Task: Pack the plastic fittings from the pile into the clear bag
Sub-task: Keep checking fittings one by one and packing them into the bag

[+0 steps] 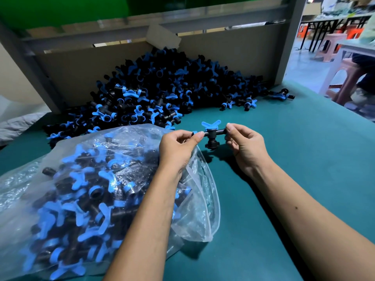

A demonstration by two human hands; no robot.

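Note:
A black T-shaped fitting (212, 133) with a blue butterfly handle is held level above the green table, just past the bag's mouth. My left hand (178, 147) pinches its left end and my right hand (245, 145) pinches its right end. The clear bag (194, 216) lies on its side at the lower left, its mouth open toward the right, holding several black and blue fittings. My left forearm lies over the bag. The pile of fittings (154, 88) is heaped at the back against a cardboard wall.
A green mat covers the table (294, 151). Cardboard panels (229, 51) and a grey metal frame (292, 37) back the pile. A few stray fittings (282, 94) lie at the right of the pile. Pink stools (349, 78) stand past the table's right edge.

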